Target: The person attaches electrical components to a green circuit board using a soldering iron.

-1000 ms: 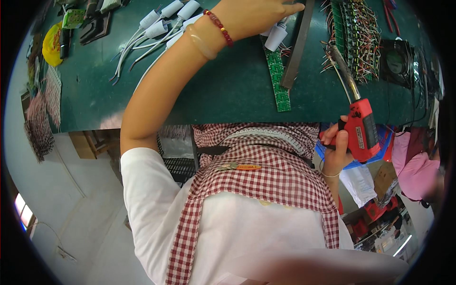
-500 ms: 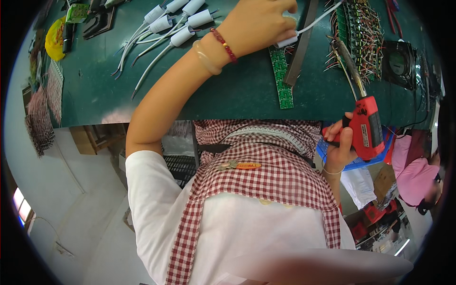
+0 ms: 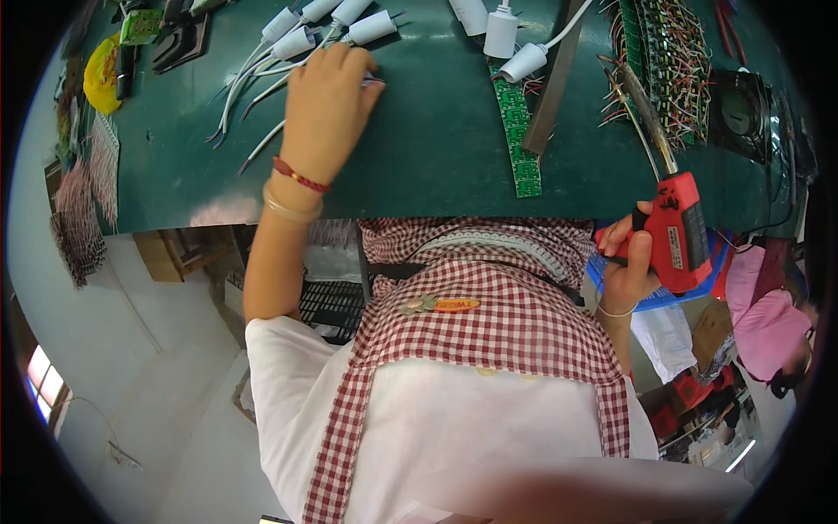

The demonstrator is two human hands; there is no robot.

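My left hand is closed over a white cylindrical housing on a cable at the near side of a cluster. The hand hides most of that housing; its cable trails out toward the lower left. Several similar white housings lie just beyond. In my right hand, at the table's near edge, is a red and black soldering gun, its tip pointing up and away. A strip of green circuit boards lies between the hands, with white housings at its far end. A grey metal bar rests alongside.
Boards with many wires are bunched at the far right, beside a black fan. A yellow roll lies at the far left of the green table. A blue basket is below the right edge. A person in pink is beyond.
My left hand has moved left from the board strip to the housing cluster, leaving a white housing at the strip's far end. My right hand with the soldering gun has barely moved.
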